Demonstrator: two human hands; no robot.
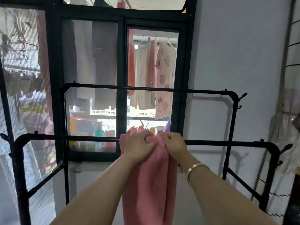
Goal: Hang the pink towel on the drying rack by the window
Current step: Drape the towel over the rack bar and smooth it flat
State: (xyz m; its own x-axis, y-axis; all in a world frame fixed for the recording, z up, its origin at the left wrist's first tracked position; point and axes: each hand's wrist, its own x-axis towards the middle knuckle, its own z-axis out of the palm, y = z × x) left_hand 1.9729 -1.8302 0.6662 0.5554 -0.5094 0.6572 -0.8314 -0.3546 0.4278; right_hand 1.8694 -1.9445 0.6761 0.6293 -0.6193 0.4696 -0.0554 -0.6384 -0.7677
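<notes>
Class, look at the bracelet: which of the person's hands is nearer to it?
Right. The right hand grips the towel just above the bracelet on its own wrist; the left hand is further away, across the towel.

Daylight is coming in through the window [152,78], blowing out the lower panes. The room is staying dim and the rack [146,90] is throwing soft shadows on the right wall [235,54]. Wide-angle lens is bowing the edges. The far right is smearing, and my forearms are looking sharp.
</notes>
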